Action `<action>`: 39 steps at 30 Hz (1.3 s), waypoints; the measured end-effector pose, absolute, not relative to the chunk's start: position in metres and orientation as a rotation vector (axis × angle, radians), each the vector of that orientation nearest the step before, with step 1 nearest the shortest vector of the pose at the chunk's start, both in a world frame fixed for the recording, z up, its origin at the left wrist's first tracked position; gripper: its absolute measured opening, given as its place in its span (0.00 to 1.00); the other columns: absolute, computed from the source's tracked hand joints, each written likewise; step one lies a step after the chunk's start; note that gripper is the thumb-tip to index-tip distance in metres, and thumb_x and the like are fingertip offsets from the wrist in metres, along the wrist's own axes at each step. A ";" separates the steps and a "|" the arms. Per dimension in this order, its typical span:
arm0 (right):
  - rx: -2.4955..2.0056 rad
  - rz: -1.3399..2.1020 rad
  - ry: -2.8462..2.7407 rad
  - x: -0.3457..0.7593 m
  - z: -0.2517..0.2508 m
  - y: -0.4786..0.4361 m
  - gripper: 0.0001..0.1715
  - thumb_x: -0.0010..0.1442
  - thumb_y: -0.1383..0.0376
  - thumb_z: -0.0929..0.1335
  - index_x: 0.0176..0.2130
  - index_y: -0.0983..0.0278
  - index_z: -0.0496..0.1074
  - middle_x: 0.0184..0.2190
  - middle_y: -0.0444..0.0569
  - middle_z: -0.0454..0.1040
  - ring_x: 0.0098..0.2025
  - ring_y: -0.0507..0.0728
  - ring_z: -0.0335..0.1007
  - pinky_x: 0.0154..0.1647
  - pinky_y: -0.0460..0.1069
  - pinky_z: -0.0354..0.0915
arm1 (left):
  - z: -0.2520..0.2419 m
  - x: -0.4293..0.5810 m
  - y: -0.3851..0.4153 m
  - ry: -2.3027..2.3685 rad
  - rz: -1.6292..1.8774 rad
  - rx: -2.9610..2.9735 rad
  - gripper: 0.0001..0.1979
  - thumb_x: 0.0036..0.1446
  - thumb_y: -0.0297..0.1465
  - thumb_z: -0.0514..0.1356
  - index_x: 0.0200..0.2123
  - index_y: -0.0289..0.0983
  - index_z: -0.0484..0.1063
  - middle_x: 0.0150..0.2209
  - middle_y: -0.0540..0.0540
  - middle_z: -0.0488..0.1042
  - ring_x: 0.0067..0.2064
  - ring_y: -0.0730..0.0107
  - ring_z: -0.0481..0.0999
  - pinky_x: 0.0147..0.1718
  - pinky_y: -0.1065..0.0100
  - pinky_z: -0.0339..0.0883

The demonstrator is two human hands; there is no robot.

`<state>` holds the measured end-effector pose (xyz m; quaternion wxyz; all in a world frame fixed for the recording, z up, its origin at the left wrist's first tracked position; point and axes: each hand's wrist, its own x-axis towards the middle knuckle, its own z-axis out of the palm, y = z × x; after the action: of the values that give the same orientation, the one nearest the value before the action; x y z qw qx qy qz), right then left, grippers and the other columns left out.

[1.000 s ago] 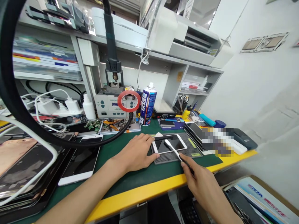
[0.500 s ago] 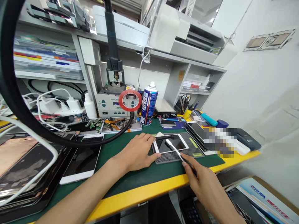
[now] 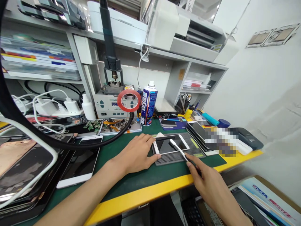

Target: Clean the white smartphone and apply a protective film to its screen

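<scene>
A white-framed smartphone (image 3: pixel 164 145) with a dark screen lies face up on a grey perforated mat (image 3: pixel 171 159). My left hand (image 3: pixel 138 150) steadies its left end, thumb at the near corner and fingers at the far one. In my right hand (image 3: pixel 202 172) is a toothbrush (image 3: pixel 180 150) with a white head and neck and a dark handle. Its head rests over the phone's screen, right of the middle; the bristles are hidden. A small white piece (image 3: pixel 160 135) shows behind the phone's far left corner.
A blue spray can (image 3: pixel 148 103) stands behind the mat. To the left lie another white phone (image 3: pixel 80 163) and stacked screens (image 3: pixel 21 163). The black ring of a lamp or magnifier (image 3: pixel 77 146) curves across the left side. Dark flat devices (image 3: pixel 197 133) are stacked at right.
The toothbrush head has shifted slightly to the right over the screen, along with my right hand. My left hand stays on the phone. The view has moved a little.
</scene>
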<state>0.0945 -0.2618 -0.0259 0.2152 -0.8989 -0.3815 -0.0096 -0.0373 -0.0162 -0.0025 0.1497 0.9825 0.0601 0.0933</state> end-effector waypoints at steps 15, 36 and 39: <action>-2.500 -0.019 -1.028 0.094 -0.027 -0.261 0.28 0.68 0.52 0.56 0.58 0.58 0.69 0.34 0.50 0.82 0.30 0.61 0.78 0.30 0.51 0.69 | -0.001 -0.038 -0.017 0.168 0.273 2.820 0.32 0.64 0.50 0.53 0.62 0.34 0.64 0.61 0.40 0.67 0.60 0.51 0.65 0.57 0.52 0.62; -2.474 -0.002 -1.069 0.091 -0.022 -0.260 0.29 0.69 0.52 0.55 0.58 0.62 0.69 0.19 0.46 0.73 0.17 0.58 0.67 0.23 0.49 0.62 | -0.002 -0.038 -0.017 0.154 0.291 2.821 0.32 0.64 0.51 0.52 0.61 0.35 0.64 0.60 0.40 0.68 0.59 0.50 0.66 0.56 0.51 0.63; -2.460 0.028 -1.061 0.092 -0.020 -0.261 0.30 0.68 0.51 0.56 0.58 0.62 0.69 0.17 0.44 0.71 0.17 0.58 0.65 0.21 0.49 0.62 | -0.002 -0.039 -0.018 0.151 0.301 2.822 0.32 0.64 0.51 0.52 0.61 0.35 0.65 0.60 0.39 0.68 0.59 0.49 0.66 0.57 0.52 0.62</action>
<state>0.0915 -0.2611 -0.0196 0.2290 -0.8938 -0.3854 0.0100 -0.0387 -0.0182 -0.0024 0.1492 0.9819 0.0525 0.1046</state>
